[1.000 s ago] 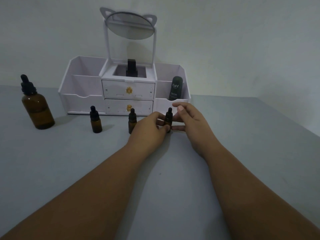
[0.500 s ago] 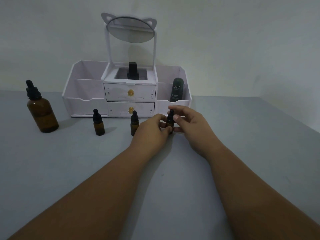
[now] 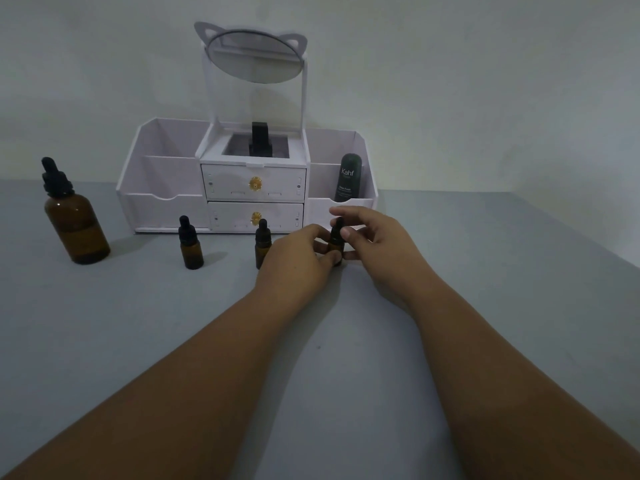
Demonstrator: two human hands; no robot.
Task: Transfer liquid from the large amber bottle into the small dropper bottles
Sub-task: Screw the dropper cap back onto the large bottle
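The rightmost small dropper bottle [image 3: 336, 242] stands upright on the grey table [image 3: 138, 323], just in front of the right front corner of the white organizer [image 3: 166, 202]. The left hand [image 3: 294, 263] is closed around the amber body of this bottle, with its fingertips [image 3: 330, 259] at the base. The right hand [image 3: 377, 237] pinches the bottle's black dropper cap between thumb and forefinger; the remaining fingers are curled loosely beside the bottle. Whether the cap is loosened cannot be determined.

A second small dropper bottle [image 3: 262, 242] stands in front of the organizer's lower drawer [image 3: 255, 217], just beside the left hand and partly hidden by it. A third small dropper bottle [image 3: 190, 244] stands in front of the organizer's left section, well apart from both hands. Both are capped and upright.

The large amber bottle [image 3: 74, 220], fitted with a black dropper cap, stands upright to the left of the organizer, apart from it.

Within the organizer, a dark green tube [image 3: 348, 177] marked "Kahf" sits in the right compartment, and a black object [image 3: 260, 139] occupies the centre top recess. A round mirror [image 3: 254, 55] with cat-ear trim is mounted above the organizer's centre.
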